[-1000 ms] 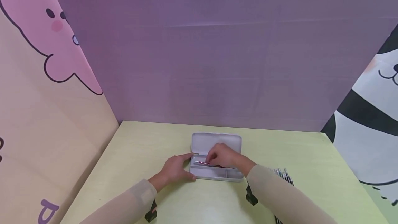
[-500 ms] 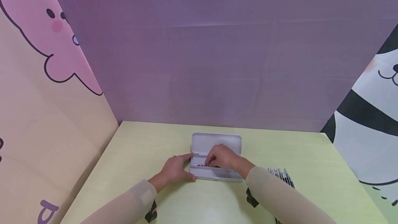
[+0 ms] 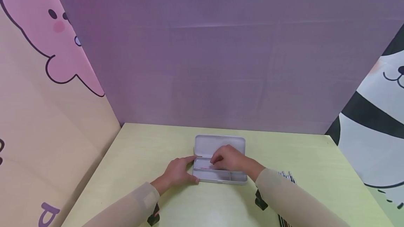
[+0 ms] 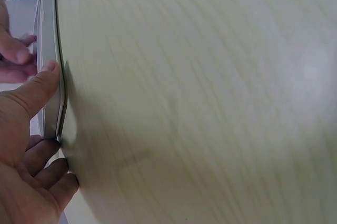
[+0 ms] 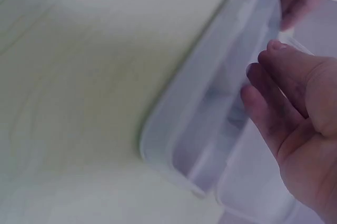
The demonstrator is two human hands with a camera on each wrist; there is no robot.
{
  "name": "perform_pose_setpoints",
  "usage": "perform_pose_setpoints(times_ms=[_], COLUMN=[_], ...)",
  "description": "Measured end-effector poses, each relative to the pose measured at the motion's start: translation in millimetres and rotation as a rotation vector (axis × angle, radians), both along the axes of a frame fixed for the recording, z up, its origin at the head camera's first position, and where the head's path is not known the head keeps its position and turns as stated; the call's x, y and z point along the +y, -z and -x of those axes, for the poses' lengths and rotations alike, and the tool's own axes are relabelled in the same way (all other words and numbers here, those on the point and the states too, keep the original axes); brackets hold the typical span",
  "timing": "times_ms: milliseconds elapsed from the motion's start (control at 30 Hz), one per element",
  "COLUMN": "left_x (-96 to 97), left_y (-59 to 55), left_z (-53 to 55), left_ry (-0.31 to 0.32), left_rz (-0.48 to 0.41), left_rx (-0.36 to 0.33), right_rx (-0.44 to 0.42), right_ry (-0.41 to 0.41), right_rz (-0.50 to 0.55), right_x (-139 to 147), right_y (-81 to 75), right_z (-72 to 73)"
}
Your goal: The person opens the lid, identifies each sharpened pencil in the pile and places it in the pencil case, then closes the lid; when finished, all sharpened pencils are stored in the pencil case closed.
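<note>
An opened white pencil case (image 3: 210, 175) stands on the table, its lid (image 3: 205, 146) tipped back. My left hand (image 3: 177, 172) holds the case's left end, the thumb at the front side and a finger near the hinge. My right hand (image 3: 231, 158) hovers over the back compartment. In the right wrist view, the right fingers (image 5: 263, 113) are bent loosely with nothing visible between them. A thin reddish pencil (image 3: 205, 167) lies along the back compartment, partly hidden by the right hand. The front compartment has a divider toward its right.
Several pencils (image 3: 287, 176) lie bunched on the table to the right, mostly covered by the right sleeve (image 3: 293, 193). The pale wooden table (image 3: 151, 143) meets a purple backdrop (image 3: 202, 80) at the back. Printed side panels (image 3: 63, 122) flank it.
The reddish pencil has gone down into the back compartment, and my right hand has let go of it and drawn slightly up and right. The left hand has stayed put.
</note>
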State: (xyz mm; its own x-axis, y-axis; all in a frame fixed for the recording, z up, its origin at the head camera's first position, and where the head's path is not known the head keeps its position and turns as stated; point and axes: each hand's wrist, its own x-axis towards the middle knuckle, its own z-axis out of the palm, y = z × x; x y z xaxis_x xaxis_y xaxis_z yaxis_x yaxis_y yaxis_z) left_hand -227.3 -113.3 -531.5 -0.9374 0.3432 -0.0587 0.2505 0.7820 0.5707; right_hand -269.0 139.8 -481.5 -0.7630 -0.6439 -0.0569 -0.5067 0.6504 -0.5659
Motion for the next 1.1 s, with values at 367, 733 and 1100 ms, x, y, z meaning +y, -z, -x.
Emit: perform_pose_setpoints(times_ms=[367,733,1100], left_x=[-3.7,-7.6,-2.3], left_y=[-1.8,1.5,4.6], left_z=[-1.2,0.1,-0.8], left_ry=[-0.020,-0.005,-0.001], left_rz=[-0.020,-0.019,-0.035], left_rx=[0.003,0.033,0.033], right_rx=[-0.185,-0.351,-0.434], right_ry=[0.144,0.406,0.674], right_rz=[0.153,0.270,0.172], right_x=[77,184,245], right_y=[-42.3,-35.2,-5.3], right_z=[-18.2,-56.2,-92.9])
